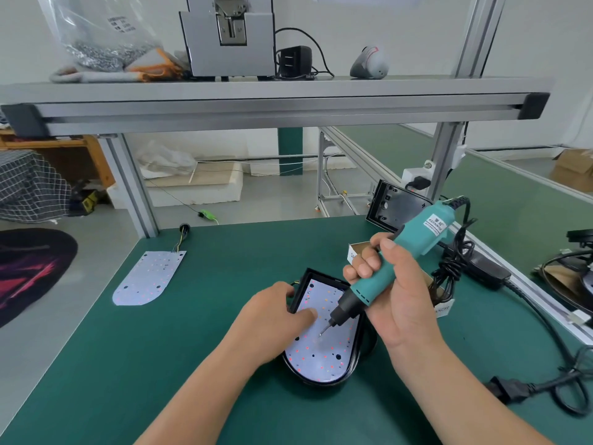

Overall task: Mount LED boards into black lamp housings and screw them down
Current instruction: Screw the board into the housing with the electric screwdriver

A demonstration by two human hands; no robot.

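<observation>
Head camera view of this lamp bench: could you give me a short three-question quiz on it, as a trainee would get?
1. Multiple choice: which hand grips the teal electric screwdriver? A) the left B) the right C) neither
2. True or false: the screwdriver's bit points down at the LED board seated in the black lamp housing.
3. Count: how many LED boards are in view?

Key
1. B, the right hand.
2. True.
3. Two: the seated one, and a spare LED board lying on the green mat to its left, apart from the housing.
</observation>
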